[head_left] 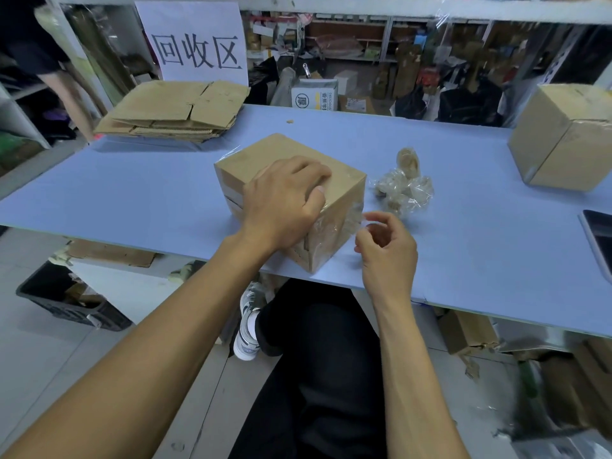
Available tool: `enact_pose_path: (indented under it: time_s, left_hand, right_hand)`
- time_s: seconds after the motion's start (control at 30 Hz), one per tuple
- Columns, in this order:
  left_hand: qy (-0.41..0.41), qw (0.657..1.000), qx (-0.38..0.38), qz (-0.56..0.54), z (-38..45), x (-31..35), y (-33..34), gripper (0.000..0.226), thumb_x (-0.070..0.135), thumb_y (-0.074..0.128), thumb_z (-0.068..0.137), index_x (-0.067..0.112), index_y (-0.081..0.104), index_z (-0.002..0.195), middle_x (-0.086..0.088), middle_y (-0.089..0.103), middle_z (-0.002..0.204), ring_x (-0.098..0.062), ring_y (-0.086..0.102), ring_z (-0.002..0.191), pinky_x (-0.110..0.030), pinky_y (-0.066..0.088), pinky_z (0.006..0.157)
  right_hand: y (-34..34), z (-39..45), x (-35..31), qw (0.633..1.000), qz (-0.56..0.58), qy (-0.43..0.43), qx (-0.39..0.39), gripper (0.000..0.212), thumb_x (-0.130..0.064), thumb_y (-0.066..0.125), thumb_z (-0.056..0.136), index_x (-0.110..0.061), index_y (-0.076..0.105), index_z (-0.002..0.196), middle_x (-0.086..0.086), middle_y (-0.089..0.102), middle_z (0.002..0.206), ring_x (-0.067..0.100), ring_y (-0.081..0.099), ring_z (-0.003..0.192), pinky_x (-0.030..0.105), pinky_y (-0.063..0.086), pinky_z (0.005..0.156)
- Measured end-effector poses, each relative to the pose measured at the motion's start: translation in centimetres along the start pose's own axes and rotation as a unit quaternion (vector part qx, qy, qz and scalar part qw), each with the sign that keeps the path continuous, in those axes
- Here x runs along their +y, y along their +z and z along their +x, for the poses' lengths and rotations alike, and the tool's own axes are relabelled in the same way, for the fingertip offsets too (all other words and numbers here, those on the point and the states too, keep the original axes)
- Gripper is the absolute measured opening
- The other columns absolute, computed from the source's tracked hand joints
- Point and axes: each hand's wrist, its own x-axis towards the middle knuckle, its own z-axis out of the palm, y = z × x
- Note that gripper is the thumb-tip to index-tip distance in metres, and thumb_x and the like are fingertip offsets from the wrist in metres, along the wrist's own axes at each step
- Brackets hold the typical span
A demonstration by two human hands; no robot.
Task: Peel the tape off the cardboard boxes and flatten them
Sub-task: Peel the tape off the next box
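Left hand [281, 203] presses flat on the taped box [291, 200]; right hand [387, 246] pinches clear tape [351, 220] at its side.

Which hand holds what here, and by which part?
The left hand presses down on top of the cardboard box, steadying it. The right hand appears to pinch clear tape at the box's right side; the exact contact is unclear.

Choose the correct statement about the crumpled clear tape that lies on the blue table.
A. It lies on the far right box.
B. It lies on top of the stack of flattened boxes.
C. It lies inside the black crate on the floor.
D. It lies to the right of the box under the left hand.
D: the crumpled tape lies on the blue table, just right of the box that the left hand rests on.
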Motion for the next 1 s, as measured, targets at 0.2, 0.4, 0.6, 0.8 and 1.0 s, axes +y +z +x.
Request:
enact_pose_path:
  time_s: [0.2, 0.4, 0.6, 0.8, 1.0]
  left_hand:
    - [0.011, 1.000, 0.014, 0.001, 0.0, 0.0, 0.1, 0.050, 0.042, 0.032, 0.082, 0.028, 0.069, 0.113, 0.011, 0.066, 0.120, -0.019, 0.058, 0.110, -0.031, 0.039, 0.087]
    - [0.015, 1.000, 0.008, -0.002, 0.1, -0.2, 0.2, 0.049, 0.043, 0.034, 0.082, 0.027, 0.068, 0.114, 0.009, 0.066, 0.120, -0.021, 0.058, 0.111, -0.037, 0.045, 0.092]
    - [0.012, 1.000, 0.000, -0.005, 0.1, -0.2, 0.1, 0.050, 0.050, 0.035, 0.084, 0.030, 0.067, 0.116, 0.013, 0.064, 0.122, -0.018, 0.057, 0.113, -0.035, 0.042, 0.093]
    - [0.008, 0.999, -0.042, -0.006, 0.2, -0.4, -0.5, 0.059, 0.070, 0.042, 0.075, 0.038, 0.063, 0.120, 0.020, 0.058, 0.128, -0.011, 0.052, 0.121, -0.035, 0.041, 0.096]
    - [-0.006, 0.997, -0.081, -0.017, 0.2, 0.0, -1.3, 0.067, 0.073, 0.048, 0.066, 0.041, 0.061, 0.124, 0.023, 0.054, 0.133, -0.007, 0.047, 0.126, -0.031, 0.033, 0.089]
  right_hand:
    - [-0.3, 0.1, -0.1, 0.994, 0.103, 0.006, -0.030, 0.021, -0.027, 0.056, 0.090, -0.032, 0.066, 0.108, -0.009, 0.067, 0.098, 0.010, 0.066, 0.087, 0.031, 0.058, 0.075]
    - [1.3, 0.2, 0.2, 1.000, -0.012, -0.022, -0.012, 0.017, -0.025, 0.068, 0.093, -0.019, 0.062, 0.078, -0.003, 0.067, 0.083, 0.013, 0.065, 0.079, 0.033, 0.051, 0.072]
    - [0.3, 0.9, 1.0, 0.997, 0.070, 0.012, -0.030, 0.027, -0.015, 0.065, 0.095, -0.016, 0.057, 0.069, -0.006, 0.072, 0.110, 0.015, 0.070, 0.094, 0.042, 0.059, 0.087]
    - [-1.2, 0.6, 0.9, 0.978, 0.201, 0.048, -0.021, 0.029, -0.003, 0.053, 0.102, -0.008, 0.046, 0.074, 0.008, 0.075, 0.105, 0.016, 0.071, 0.108, 0.032, 0.058, 0.086]
    - [-1.8, -0.1, 0.2, 0.976, 0.213, 0.053, 0.006, 0.012, -0.014, 0.052, 0.104, -0.007, 0.054, 0.094, 0.007, 0.071, 0.110, 0.012, 0.068, 0.109, 0.030, 0.058, 0.085]
